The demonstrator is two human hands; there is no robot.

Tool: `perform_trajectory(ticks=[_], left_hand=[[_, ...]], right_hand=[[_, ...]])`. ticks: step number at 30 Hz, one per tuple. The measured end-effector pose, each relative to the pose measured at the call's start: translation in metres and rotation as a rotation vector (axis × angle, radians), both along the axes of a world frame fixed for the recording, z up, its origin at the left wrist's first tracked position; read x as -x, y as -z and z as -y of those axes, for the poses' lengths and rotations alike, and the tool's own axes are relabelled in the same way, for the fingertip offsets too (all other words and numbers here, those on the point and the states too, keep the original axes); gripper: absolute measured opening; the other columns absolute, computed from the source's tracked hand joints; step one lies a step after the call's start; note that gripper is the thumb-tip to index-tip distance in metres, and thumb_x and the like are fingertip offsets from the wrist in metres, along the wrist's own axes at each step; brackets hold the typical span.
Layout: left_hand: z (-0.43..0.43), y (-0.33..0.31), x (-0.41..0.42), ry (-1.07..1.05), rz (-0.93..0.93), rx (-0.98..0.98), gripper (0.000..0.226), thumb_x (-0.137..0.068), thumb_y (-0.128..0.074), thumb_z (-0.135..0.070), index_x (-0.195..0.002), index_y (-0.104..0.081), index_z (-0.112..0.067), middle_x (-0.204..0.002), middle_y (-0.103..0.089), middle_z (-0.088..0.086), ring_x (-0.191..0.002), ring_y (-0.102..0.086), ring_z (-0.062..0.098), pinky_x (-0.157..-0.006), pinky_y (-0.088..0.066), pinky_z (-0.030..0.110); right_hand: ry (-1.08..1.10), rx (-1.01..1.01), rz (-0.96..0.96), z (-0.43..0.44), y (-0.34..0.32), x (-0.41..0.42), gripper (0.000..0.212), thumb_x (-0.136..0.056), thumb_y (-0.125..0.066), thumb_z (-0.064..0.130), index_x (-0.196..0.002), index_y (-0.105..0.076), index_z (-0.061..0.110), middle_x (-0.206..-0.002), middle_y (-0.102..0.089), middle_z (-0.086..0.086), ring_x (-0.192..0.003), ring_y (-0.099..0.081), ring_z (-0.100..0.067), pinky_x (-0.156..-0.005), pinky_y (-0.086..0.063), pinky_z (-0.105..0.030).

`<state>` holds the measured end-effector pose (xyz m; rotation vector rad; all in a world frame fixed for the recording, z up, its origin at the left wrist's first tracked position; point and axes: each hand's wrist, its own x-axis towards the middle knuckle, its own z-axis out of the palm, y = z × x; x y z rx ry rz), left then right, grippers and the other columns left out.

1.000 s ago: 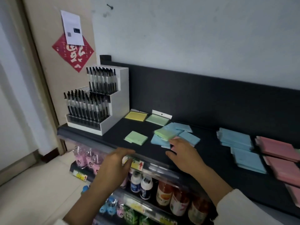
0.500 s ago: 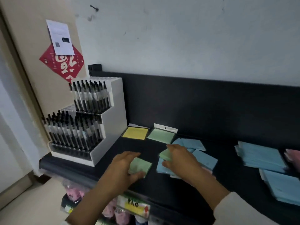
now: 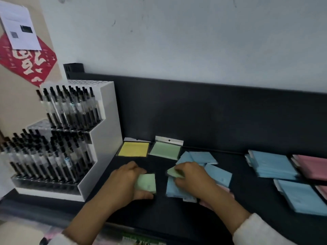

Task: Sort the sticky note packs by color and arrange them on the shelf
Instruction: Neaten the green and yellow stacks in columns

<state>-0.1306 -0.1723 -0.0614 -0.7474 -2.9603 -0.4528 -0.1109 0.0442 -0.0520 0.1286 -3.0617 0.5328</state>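
Left hand (image 3: 126, 181): grips pale green square sticky-note pack (image 3: 147, 182).
Right hand (image 3: 193, 180): pinches second green pack (image 3: 173, 172) over loose blue packs (image 3: 218, 175).

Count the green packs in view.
3: a green pack beside the yellow pack, another in the left hand, another in the right hand; more may hide beneath.

Pen rack (image 3: 104, 138) stands left of packs (image 3: 219, 175) on shelf (image 3: 177, 214).
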Motion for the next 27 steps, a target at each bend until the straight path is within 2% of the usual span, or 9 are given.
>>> perform_trajectory(ticks=[4, 6, 8, 11, 16, 20, 27], left_hand=[[0.0, -0.014, 0.001, -0.018, -0.078, -0.085, 0.072, -0.064, -0.062, -0.071, -0.123, -0.052, -0.033, -0.11, -0.048, -0.013, -0.105, -0.049, 0.009, -0.091, -0.042, 0.029], [0.006, -0.02, 0.003, -0.003, -0.108, -0.119, 0.071, -0.064, -0.061, -0.072, -0.122, -0.053, -0.032, -0.111, -0.05, -0.012, -0.105, -0.05, 0.011, -0.09, -0.043, 0.03], [0.004, -0.021, 0.001, -0.012, -0.136, -0.153, 0.072, -0.064, -0.061, -0.071, -0.122, -0.053, -0.031, -0.11, -0.049, -0.011, -0.105, -0.05, 0.012, -0.088, -0.044, 0.031], [0.009, -0.019, -0.002, 0.0, -0.136, -0.219, 0.071, -0.063, -0.063, -0.071, -0.12, -0.054, -0.03, -0.107, -0.047, -0.011, -0.103, -0.049, 0.012, -0.086, -0.045, 0.03], [0.013, -0.019, -0.004, 0.042, -0.114, -0.244, 0.07, -0.061, -0.061, -0.073, -0.117, -0.055, -0.031, -0.1, -0.043, -0.014, -0.098, -0.047, 0.008, -0.084, -0.044, 0.027], [0.015, -0.017, -0.007, 0.067, -0.115, -0.254, 0.071, -0.061, -0.062, -0.073, -0.118, -0.055, -0.031, -0.101, -0.044, -0.015, -0.097, -0.047, 0.008, -0.083, -0.044, 0.026], [0.016, -0.013, -0.013, 0.113, -0.132, -0.251, 0.072, -0.061, -0.063, -0.071, -0.119, -0.055, -0.03, -0.105, -0.046, -0.013, -0.099, -0.046, 0.008, -0.086, -0.044, 0.029]], right_hand=[[0.054, -0.007, -0.04, 0.006, -0.004, -0.008, 0.018, -0.087, -0.046, 0.016, -0.097, -0.06, 0.01, -0.098, -0.065, -0.012, -0.089, -0.06, -0.029, -0.075, -0.047, -0.035], [0.114, -0.014, -0.086, 0.016, -0.012, -0.014, 0.021, -0.089, -0.043, 0.016, -0.102, -0.058, 0.013, -0.098, -0.064, -0.011, -0.09, -0.06, -0.029, -0.072, -0.043, -0.034], [0.136, 0.002, -0.157, 0.012, -0.016, -0.022, 0.023, -0.091, -0.042, 0.018, -0.109, -0.056, 0.018, -0.096, -0.064, -0.006, -0.087, -0.06, -0.025, -0.067, -0.039, -0.031], [0.179, 0.057, -0.24, 0.015, -0.017, -0.035, 0.02, -0.091, -0.044, 0.016, -0.105, -0.057, 0.021, -0.083, -0.064, -0.002, -0.074, -0.058, -0.019, -0.058, -0.037, -0.029], [0.234, 0.127, -0.299, 0.024, -0.022, -0.055, 0.022, -0.092, -0.043, 0.015, -0.106, -0.058, 0.022, -0.079, -0.06, 0.001, -0.072, -0.056, -0.014, -0.065, -0.045, -0.031], [0.278, 0.157, -0.312, 0.028, -0.024, -0.066, 0.024, -0.091, -0.044, 0.014, -0.107, -0.059, 0.023, -0.075, -0.058, 0.002, -0.066, -0.054, -0.011, -0.057, -0.043, -0.026], [0.33, 0.152, -0.371, 0.028, -0.02, -0.083, 0.019, -0.09, -0.047, 0.012, -0.102, -0.059, 0.02, -0.077, -0.06, 0.004, -0.065, -0.055, -0.009, -0.062, -0.049, -0.03]])
